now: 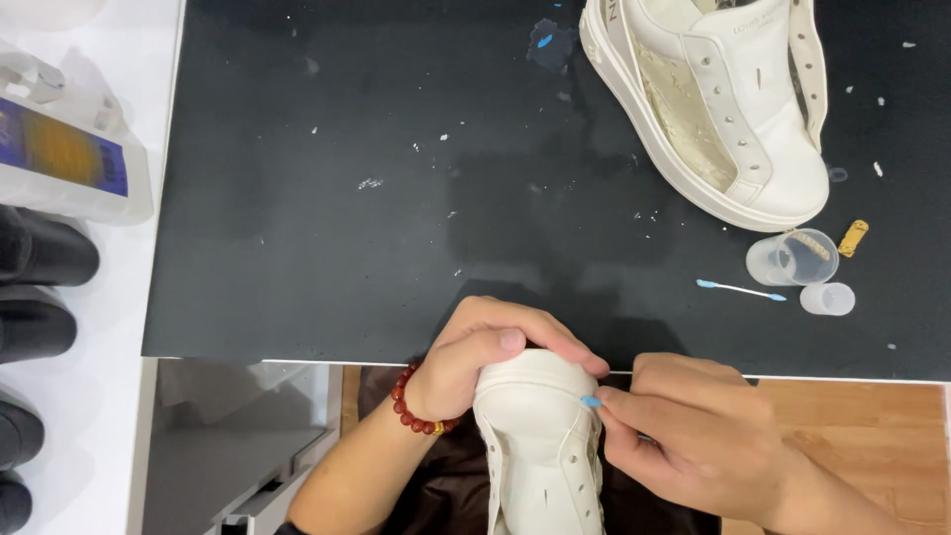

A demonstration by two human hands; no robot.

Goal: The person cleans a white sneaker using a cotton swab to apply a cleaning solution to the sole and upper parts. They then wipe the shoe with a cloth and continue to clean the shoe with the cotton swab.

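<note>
A black tabletop point(347, 198) is seen beyond both hands, a second white sneaker point(723, 109) lying far up to the right. A white sneaker point(540, 446) is clasped at the toe by the left hand point(485, 357), grip clenched around it. A blue-tipped swab point(591, 401) is pinched by the right hand point(693, 436) against the toe's side (light, short strokes would seem best while the shoe is braced).

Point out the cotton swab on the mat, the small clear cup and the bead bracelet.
cotton swab point(741, 289): head view, middle of its stick.
small clear cup point(783, 260): head view, its side wall.
bead bracelet point(404, 404): head view, red beads on wrist.
</note>
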